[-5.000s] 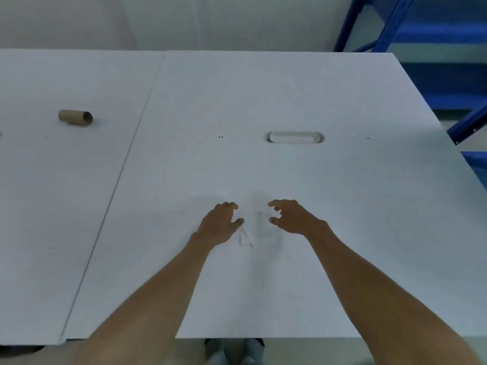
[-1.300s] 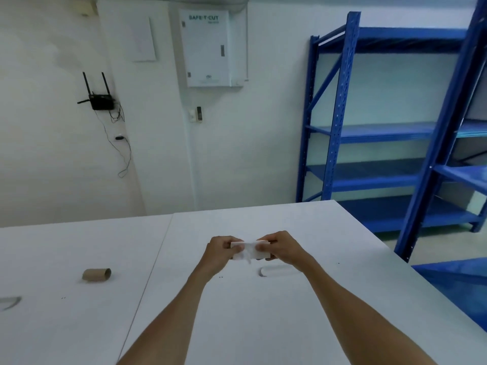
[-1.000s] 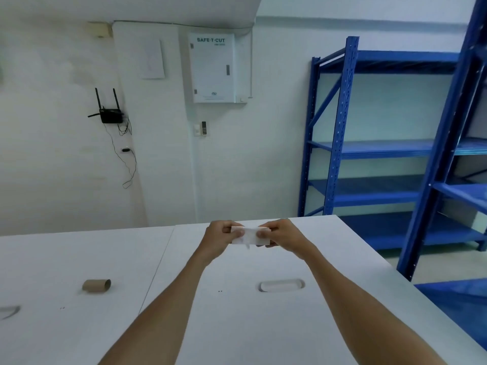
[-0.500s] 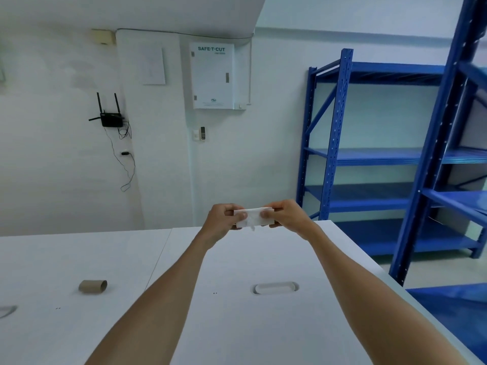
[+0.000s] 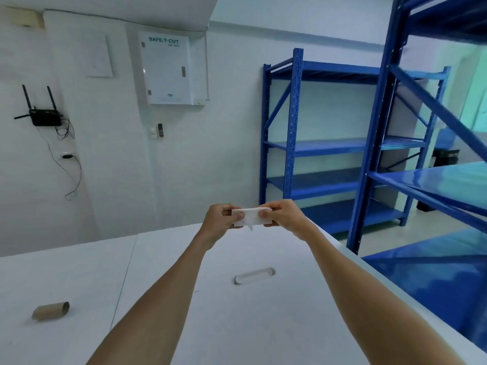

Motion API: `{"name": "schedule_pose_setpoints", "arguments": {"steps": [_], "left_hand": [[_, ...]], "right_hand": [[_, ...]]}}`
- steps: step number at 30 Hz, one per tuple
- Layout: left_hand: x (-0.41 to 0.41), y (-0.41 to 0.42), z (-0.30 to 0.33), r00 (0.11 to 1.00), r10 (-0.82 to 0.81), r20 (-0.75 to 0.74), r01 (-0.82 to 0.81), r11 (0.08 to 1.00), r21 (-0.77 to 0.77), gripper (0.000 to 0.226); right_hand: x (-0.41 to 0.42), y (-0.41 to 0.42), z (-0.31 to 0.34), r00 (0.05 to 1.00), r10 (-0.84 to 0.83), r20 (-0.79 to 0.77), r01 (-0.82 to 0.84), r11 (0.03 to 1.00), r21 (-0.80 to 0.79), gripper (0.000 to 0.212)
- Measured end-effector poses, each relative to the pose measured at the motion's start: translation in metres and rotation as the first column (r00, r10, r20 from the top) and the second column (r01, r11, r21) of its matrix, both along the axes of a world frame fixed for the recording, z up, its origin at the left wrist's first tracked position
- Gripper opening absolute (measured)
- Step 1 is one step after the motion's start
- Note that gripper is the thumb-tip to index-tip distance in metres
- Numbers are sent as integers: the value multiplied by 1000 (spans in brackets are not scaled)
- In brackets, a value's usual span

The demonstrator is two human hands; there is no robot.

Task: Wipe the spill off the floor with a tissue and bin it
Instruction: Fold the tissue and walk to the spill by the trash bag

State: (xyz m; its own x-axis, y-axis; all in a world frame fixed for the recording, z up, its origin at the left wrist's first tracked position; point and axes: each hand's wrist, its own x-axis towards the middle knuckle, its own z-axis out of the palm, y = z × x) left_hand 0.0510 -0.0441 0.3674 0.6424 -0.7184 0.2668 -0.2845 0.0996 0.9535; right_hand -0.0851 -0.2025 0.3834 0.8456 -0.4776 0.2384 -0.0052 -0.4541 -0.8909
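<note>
Tissue [image 5: 251, 218] pinched between fingers of left hand [image 5: 218, 219], right hand [image 5: 286, 216].

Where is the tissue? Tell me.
In the head view, the tissue is centre frame, pinched between the left hand and right hand, above the table's far edge.

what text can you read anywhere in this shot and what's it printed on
"SAFE-T-CUT": green lettering at the top of the white metal wall cabinet.
Smaller green line just beneath it: too small to read.
Small logo near that cabinet's bottom edge: too blurred to read.
White folded tissue, brown cardboard tube, white table, blue steel shelving: no text visible.
</note>
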Motion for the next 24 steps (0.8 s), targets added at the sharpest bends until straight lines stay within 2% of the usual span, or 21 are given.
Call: {"name": "schedule_pose_setpoints", "arguments": {"steps": [5,12,24], "left_hand": [[-16,-9,-4,993,-121,3,121,993,7,15],[-77,-48,-12,943,-331,30,331,943,-11,13],[-254,-92,-14,762,-643,79,643,765,33,19]], "right_hand": [[-36,14,-8,989,-147,25,147,989,9,20],[-113,29,-22,920,-383,79,381,924,40,24],[-319,39,-21,754,-656,44,650,754,97,24]]}}
